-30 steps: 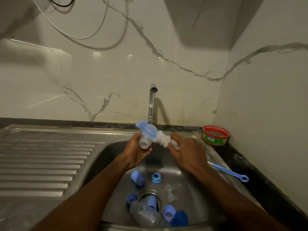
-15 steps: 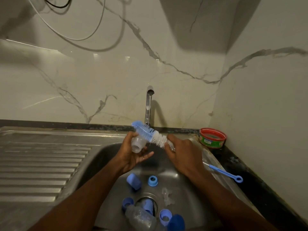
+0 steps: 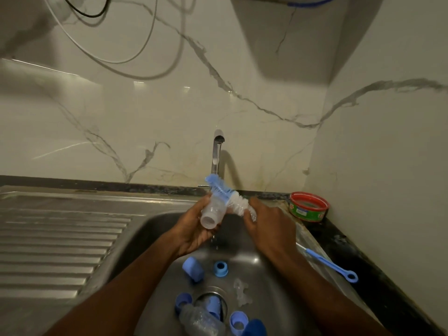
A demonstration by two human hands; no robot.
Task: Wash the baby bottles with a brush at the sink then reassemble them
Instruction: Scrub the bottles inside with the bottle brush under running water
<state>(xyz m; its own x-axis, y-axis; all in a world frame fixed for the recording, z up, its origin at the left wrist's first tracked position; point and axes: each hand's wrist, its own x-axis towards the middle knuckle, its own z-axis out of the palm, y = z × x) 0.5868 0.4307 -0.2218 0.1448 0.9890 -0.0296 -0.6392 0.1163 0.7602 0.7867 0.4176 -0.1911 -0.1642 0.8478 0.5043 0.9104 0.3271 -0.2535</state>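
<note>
Sink basin (image 3: 271, 267), near edge: a clear baby bottle (image 3: 201, 321) lies on its side by the drain (image 3: 211, 301), with blue rings (image 3: 238, 320) and a darker blue cap (image 3: 254, 328) just beside it. A blue part rests in the drain opening; its kind cannot be told. Farther in, a blue cap (image 3: 192, 269) lies tipped over, a blue collar (image 3: 221, 269) stands near it, and clear teats (image 3: 241, 293) lie to the right of the drain.

Above the basin, the left hand (image 3: 191, 229) has its fingers wrapped round a second clear bottle (image 3: 213, 213), mouth tilted toward the camera; water drips below it. The right hand (image 3: 269, 226) grips the handle end of the bottle brush (image 3: 230, 196), whose white and blue bristles lie across the bottle's outside.

On the right rim, a small blue brush (image 3: 332, 265) lies flat. Behind it on the dark counter stands a red-rimmed green tub (image 3: 309, 207); contents not discernible. The tap (image 3: 217, 154) is at the back, running.
</note>
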